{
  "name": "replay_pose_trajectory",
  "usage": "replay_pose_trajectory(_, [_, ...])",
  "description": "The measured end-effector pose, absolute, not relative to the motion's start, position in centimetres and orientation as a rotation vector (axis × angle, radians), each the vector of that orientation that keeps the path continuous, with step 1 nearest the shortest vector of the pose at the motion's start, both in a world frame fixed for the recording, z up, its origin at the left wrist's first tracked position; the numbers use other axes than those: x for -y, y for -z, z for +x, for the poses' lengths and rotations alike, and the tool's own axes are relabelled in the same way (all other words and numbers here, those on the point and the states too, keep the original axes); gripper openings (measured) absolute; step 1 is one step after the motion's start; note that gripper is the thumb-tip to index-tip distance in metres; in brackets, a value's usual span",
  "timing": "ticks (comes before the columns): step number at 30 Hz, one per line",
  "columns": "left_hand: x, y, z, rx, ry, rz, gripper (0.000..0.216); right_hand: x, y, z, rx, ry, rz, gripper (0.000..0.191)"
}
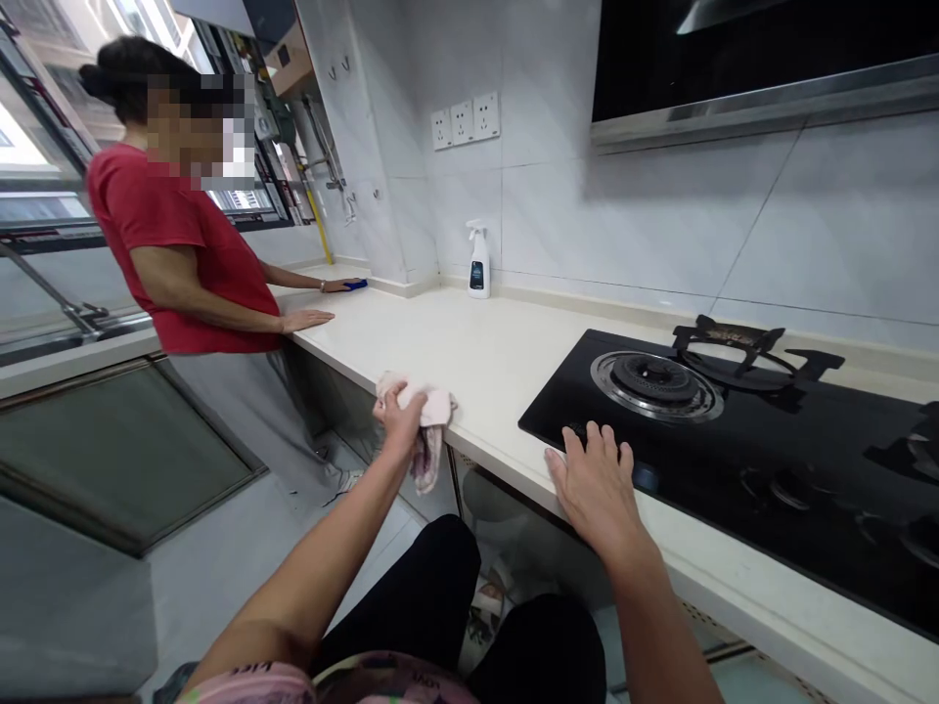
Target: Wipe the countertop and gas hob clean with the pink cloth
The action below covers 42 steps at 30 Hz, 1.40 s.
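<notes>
My left hand grips a pale pink cloth at the front edge of the cream countertop. Part of the cloth lies on the counter, and a patterned end hangs down over the edge. My right hand rests with fingers spread at the near-left edge of the black glass gas hob, its fingertips on the glass. Just beyond those fingers is a round burner without its pan support.
A white spray bottle stands against the wall. To the left, a person in a red shirt leans on the counter, one hand on a blue cloth. A loose black pan support sits at the hob's back. A range hood hangs above.
</notes>
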State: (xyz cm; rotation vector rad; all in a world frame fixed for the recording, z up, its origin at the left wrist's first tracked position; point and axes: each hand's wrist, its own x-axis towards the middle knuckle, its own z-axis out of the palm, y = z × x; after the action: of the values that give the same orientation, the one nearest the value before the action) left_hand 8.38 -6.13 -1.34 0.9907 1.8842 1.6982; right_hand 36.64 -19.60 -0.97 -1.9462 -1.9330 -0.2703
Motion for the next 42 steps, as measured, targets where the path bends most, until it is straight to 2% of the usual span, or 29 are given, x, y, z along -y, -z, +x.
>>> replay_pose_trajectory(5, [6.1,0.4,8.9,-1.914,-1.697,0.934,0.053,19.8,0.9,36.7,1.917,0.262,-1.901,0.064])
replay_pose_trajectory(15, [17.4,5.2,21.4,-1.687,-1.560,1.133,0.070,19.7,1.3,37.1,1.921,0.237,-1.914,0.064])
replay_pose_trajectory(19, [20.0,6.8,23.9,-1.567,-1.529,1.322,0.071,19.6,1.9,37.6,1.909,0.235,-1.886,0.062])
replay_pose_trajectory(24, [18.1,6.5,20.7,-1.587,-1.593,1.280,0.063,19.6,2.2,37.7,1.909,0.281,-1.867,0.065])
replay_pose_trajectory(32, [10.2,1.8,12.7,-1.802,-1.675,0.980,0.050,19.8,1.4,37.4,1.914,0.214,-1.889,0.066])
replay_pose_trajectory(38, [12.6,2.9,16.5,-1.748,-1.619,0.957,0.066,19.9,1.4,37.5,1.883,0.164,-1.879,0.069])
replay_pose_trajectory(42, [16.5,4.6,20.7,-1.654,-1.552,1.073,0.068,19.5,2.0,38.3,1.817,0.068,-1.856,0.071])
